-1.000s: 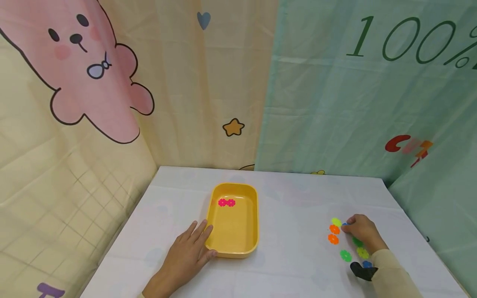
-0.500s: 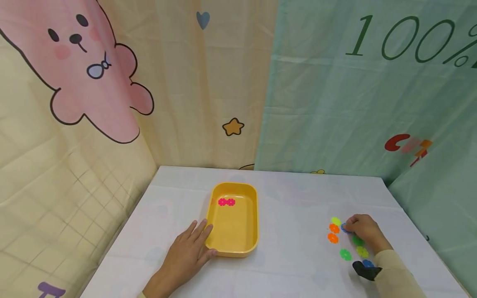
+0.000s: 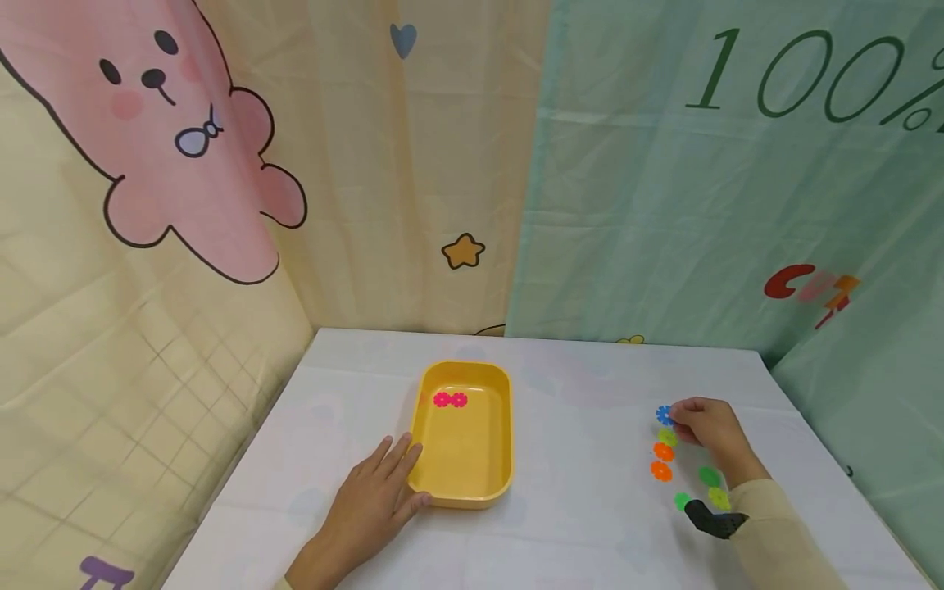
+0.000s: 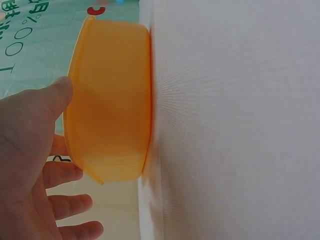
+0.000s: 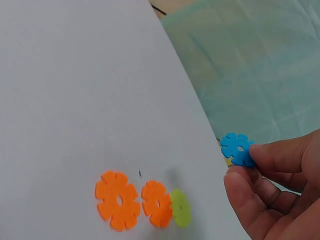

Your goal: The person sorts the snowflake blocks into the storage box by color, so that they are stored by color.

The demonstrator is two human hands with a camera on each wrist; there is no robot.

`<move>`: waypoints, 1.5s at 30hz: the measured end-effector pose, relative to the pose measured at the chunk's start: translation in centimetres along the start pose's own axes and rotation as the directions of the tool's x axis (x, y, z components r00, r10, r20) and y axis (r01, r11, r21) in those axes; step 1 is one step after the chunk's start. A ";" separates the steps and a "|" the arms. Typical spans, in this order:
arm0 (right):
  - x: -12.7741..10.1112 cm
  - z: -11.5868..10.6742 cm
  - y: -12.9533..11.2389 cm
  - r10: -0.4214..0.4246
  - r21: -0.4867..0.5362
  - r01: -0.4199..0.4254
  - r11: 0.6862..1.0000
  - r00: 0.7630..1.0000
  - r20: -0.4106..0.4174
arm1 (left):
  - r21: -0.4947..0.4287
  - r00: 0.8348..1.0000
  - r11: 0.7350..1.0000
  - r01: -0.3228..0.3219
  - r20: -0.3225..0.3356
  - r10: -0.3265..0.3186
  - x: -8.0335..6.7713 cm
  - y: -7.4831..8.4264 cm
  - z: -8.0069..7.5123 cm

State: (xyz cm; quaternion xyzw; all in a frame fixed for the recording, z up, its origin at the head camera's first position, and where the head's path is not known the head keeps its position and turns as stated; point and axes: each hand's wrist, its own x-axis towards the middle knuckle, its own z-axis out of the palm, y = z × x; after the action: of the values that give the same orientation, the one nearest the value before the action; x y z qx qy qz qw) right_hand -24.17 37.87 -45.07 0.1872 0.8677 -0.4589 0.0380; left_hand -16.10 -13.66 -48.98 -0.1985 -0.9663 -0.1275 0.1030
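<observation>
My right hand (image 3: pixel 711 430) pinches a blue snowflake disc (image 5: pixel 236 148) between thumb and fingertips, raised off the table. Under it on the table, in the head view, lie a yellow-green disc (image 3: pixel 668 437) and two orange discs, one (image 3: pixel 664 451) behind the other (image 3: pixel 661 471). My left hand (image 3: pixel 365 512) rests with spread, straight fingers at the near left corner of a yellow tray (image 3: pixel 505 434). The left wrist view has its thumb touching the tray's rim. Inside the tray, toward the far end, two pink snowflake discs (image 3: pixel 451 400) lie joined or side by side.
Nearer the right forearm are a dark green disc (image 3: pixel 710 476), another yellow-green disc (image 3: pixel 719 498) and a light green disc (image 3: pixel 682 501). A black strap end (image 3: pixel 714 519) at the right wrist partly covers the light green one. Printed curtains (image 3: pixel 649 205) hang behind the white table (image 3: pixel 583 410).
My right hand has lifted the blue disc from among the others and moved it up and slightly left. The left hand and the tray stay where they were.
</observation>
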 end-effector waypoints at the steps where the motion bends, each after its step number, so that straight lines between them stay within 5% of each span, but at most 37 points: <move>1: 0.1 0.2 -0.4 0.000 0.018 0.000 1.000 1.000 -0.005 | 0.002 1.000 1.000 0.001 0.002 -0.001 0.0 0.0 0.0; 20: 0.2 6.9 -9.2 -0.127 0.385 0.086 0.919 0.988 0.083 | 0.012 1.000 1.000 -0.008 -0.006 0.008 0.1 0.0 0.0; 45: -0.9 15.2 -17.1 -0.160 0.345 0.100 0.933 0.975 0.152 | 0.012 1.000 1.000 -0.021 -0.007 0.021 0.1 -0.1 -0.2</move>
State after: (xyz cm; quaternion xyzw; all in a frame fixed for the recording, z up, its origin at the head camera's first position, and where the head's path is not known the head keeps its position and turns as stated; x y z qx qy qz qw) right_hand -31.13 16.58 -40.19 0.0913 0.7805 -0.6163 0.0520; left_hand -16.20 -13.73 -48.78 -0.2077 -0.9645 -0.1216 0.1089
